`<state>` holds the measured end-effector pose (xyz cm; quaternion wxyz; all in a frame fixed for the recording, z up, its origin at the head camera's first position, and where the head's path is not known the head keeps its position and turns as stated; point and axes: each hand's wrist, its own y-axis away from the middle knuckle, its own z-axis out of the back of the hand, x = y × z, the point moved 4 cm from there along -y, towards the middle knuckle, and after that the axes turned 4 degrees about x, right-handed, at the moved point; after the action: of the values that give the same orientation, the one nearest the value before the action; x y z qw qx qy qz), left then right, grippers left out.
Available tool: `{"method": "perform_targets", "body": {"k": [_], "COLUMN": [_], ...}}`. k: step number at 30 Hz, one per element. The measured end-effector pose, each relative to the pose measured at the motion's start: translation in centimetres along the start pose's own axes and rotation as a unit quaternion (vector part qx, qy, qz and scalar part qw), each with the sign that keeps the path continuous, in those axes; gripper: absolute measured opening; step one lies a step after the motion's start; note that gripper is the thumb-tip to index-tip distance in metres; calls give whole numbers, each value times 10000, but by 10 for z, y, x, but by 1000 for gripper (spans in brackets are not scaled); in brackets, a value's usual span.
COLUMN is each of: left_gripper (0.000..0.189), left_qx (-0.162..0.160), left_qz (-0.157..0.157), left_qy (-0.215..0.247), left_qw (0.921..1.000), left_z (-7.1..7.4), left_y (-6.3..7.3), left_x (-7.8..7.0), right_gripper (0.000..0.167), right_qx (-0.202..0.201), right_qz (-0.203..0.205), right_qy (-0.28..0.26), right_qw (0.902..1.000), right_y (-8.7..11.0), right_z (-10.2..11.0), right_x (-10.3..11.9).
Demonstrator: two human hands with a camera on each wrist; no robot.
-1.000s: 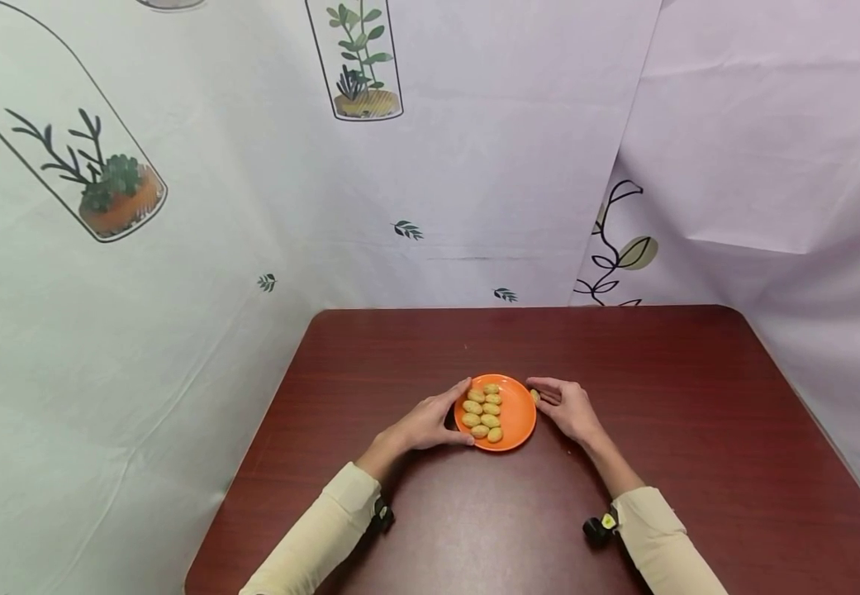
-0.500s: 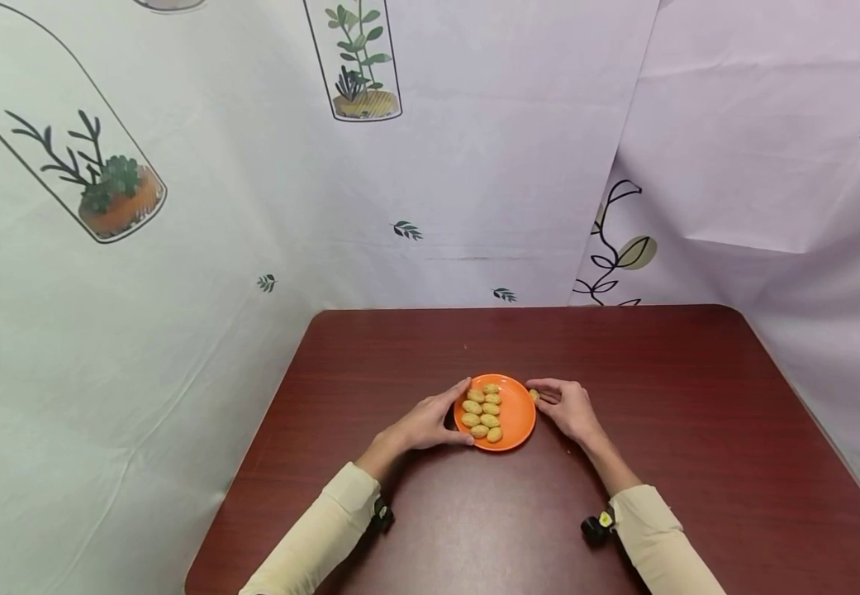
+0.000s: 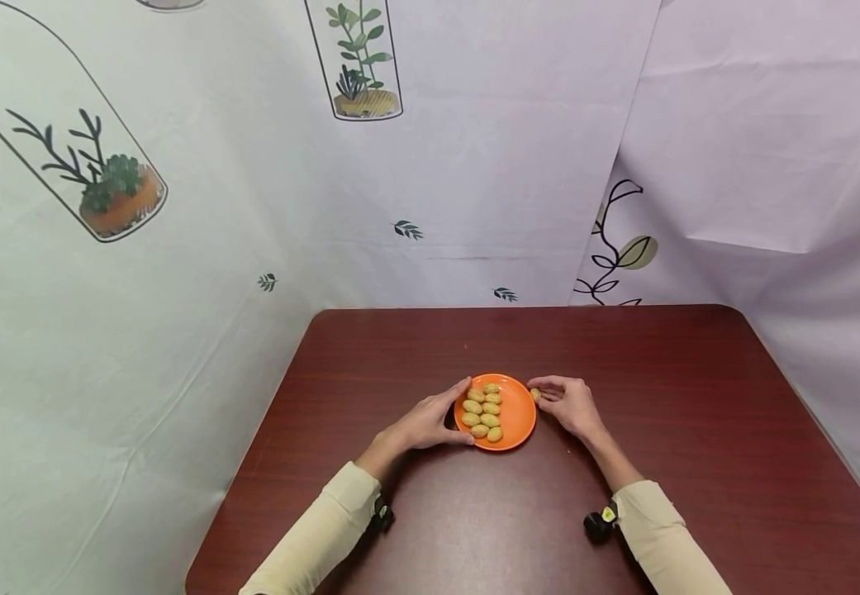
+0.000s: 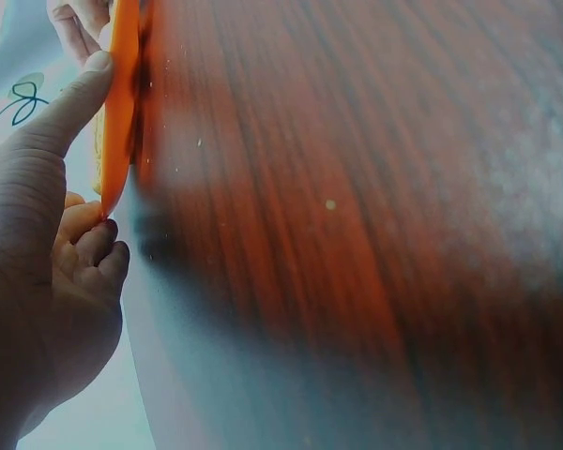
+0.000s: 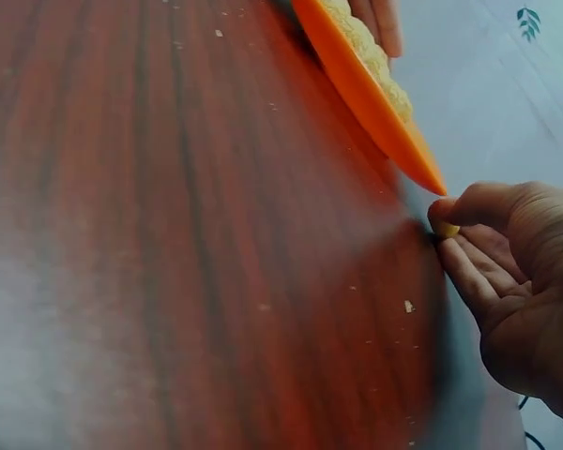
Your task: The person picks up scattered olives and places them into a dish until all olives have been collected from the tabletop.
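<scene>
An orange plate (image 3: 516,413) stands on the table, with several small yellow oval pieces (image 3: 472,406) of rough surface in rows on its left half. My left hand (image 3: 422,423) holds the plate's left side, its thumb on the near rim and its fingers at the far rim. Just off the right rim, my right hand (image 3: 569,408) pinches one more yellow oval piece (image 5: 449,228) between thumb and fingertips, which partly hide it. The left wrist view has the plate (image 4: 120,112) edge-on beside the left thumb.
The dark red wooden table (image 3: 400,347) has rounded far corners and a few pale crumbs (image 5: 409,307) on it. White cloth (image 3: 474,182) printed with plants hangs behind and beside it. A black wrist camera (image 3: 597,527) sits below the right forearm.
My right hand has shifted very slightly to the right, with the yellow piece still between its fingers. The plate, the pieces on it and my left hand look unmoved.
</scene>
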<state>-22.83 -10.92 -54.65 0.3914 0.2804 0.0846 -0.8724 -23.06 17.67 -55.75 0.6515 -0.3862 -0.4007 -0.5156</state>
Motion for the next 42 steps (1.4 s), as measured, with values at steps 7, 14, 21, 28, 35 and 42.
{"method": "perform_targets", "body": {"k": [7,14,21,28,35,42], "left_gripper": [111,111,110,110,111,111], "left_qx": [24,-15,34,27,38,4], "left_qz": [15,-30,9,-2,16,-88], "left_qy": [-2,6,59,90,63,-31], "left_qw": [10000,10000,10000,10000,10000,10000], "left_z": [0,1,0,0,1,1], "left_y": [0,1,0,0,1,0], "left_x": [0,-2,0,0,-1,1], "right_gripper": [24,25,26,28,28,27], "right_qx": [44,-60,129,341,517,454], "right_qz": [-16,12,179,369,384,325], "right_qy": [91,58,132,402,544,506], "right_qw": [9999,10000,9997,9979,9964,9972], "right_y": [-4,-3,1,4,6,8], "right_z": [2,0,-11,-25,-38,-45], "right_x": [4,15,28,34,38,41]}}
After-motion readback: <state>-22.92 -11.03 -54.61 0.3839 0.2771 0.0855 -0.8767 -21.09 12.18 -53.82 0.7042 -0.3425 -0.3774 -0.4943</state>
